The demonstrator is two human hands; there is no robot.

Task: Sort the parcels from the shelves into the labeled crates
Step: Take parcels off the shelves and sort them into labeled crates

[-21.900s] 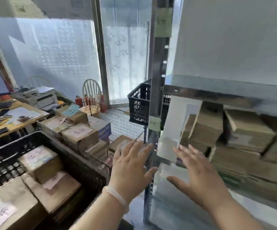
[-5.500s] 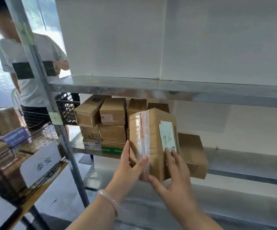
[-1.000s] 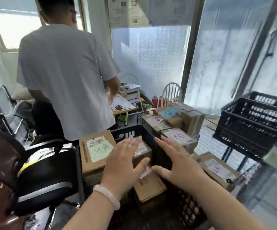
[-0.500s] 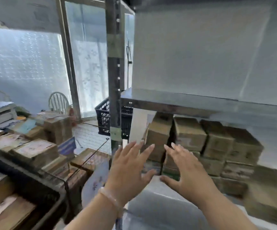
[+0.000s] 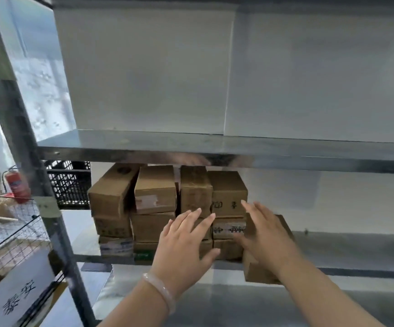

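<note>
Several brown cardboard parcels [image 5: 155, 188] are stacked in rows on the middle level of a metal shelf [image 5: 215, 152]. One more parcel [image 5: 257, 272] stands alone at the stack's right end, near the shelf's front edge. My left hand [image 5: 182, 249], with a pale bracelet on its wrist, is stretched out flat in front of the stack and holds nothing. My right hand [image 5: 265, 234] is likewise spread with straight fingers, in front of the lone parcel and the printed box [image 5: 228, 194]. Whether either hand touches a box is unclear.
A grey shelf post [image 5: 49, 208] stands at the left. Behind it are a black plastic crate [image 5: 69, 182] and a red fire extinguisher [image 5: 16, 185]. A wire crate with a white handwritten label [image 5: 19, 296] sits at the lower left. The upper shelf level holds nothing.
My view has swung from the crates to the shelf and moved closer. Both hands, still holding nothing, have reached forward towards the stacked parcels.
</note>
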